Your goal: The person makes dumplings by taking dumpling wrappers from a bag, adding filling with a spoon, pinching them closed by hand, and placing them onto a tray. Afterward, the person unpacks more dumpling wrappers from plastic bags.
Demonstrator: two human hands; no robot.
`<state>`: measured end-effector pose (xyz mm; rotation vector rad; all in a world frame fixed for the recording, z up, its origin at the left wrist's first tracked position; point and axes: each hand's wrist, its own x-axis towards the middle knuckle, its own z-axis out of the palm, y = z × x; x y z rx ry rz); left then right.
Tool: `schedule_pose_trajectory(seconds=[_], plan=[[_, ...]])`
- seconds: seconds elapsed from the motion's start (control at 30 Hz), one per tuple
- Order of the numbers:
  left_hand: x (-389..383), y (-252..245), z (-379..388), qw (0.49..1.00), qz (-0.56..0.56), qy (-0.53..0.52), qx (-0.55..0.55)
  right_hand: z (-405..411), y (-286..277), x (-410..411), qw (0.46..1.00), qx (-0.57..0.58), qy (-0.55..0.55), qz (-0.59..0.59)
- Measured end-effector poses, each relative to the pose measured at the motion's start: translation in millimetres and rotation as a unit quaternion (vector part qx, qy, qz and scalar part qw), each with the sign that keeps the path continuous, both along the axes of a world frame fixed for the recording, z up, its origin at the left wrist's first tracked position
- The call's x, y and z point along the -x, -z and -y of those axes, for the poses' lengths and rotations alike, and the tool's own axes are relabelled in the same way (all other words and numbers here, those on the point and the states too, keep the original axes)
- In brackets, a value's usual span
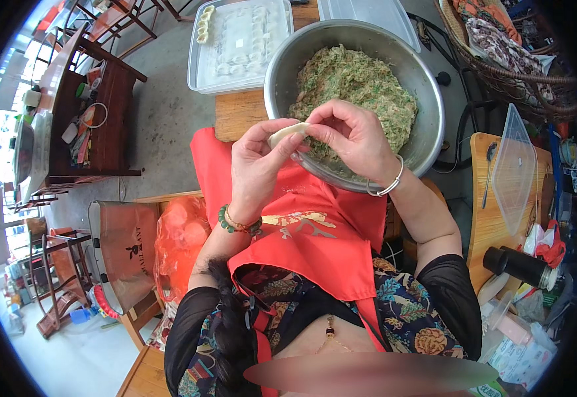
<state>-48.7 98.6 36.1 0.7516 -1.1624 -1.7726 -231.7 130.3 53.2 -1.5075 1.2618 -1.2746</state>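
Observation:
Between both hands, above the near left rim of a large steel bowl [434, 124], is a folded dumpling [288, 133] of pale dough. My left hand [261, 154] holds its left part between thumb and fingers. The thumb and forefinger of my right hand [350, 136] pinch its right end. Inside the bowl lies a big mound of green-flecked filling [358, 79]. Left of the bowl, a clear plastic tray [199, 82] holds a short row of shaped dough pieces [205, 25] at its far left corner. Whether the pale shapes in its middle are dumplings or tray hollows, I cannot tell.
A clear plastic lid [372, 12] lies beyond the bowl. A wicker basket [506, 74] with cloths stands at the far right. On the right, a wooden board [482, 198] bears a spoon [489, 173], a plastic lid [516, 173] and a black flask [519, 268]. A red plastic bag [181, 243] sits at the left.

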Motion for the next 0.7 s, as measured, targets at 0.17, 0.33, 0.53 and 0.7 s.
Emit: schedule_pose_trajectory(seconds=[0.17, 0.33, 0.53, 0.7], plan=[[0.9, 0.6, 1.9, 1.000, -0.022, -0.018, -0.009, 3.1, 1.2, -0.6, 0.994, -0.070, -0.018, 0.084], [1.4, 4.2, 2.6, 1.000, -0.016, -0.020, -0.017, 0.9, -0.6, 0.8, 0.999, -0.007, -0.029, 0.019], [-0.1, 3.6, 3.1, 0.998, 0.041, -0.018, 0.043, 3.3, -8.0, 0.9, 0.999, 0.020, -0.025, -0.029], [4.8, 1.1, 2.9, 0.995, 0.046, -0.022, 0.085, 7.8, -7.9, 3.5, 0.998, -0.038, -0.040, 0.012]])
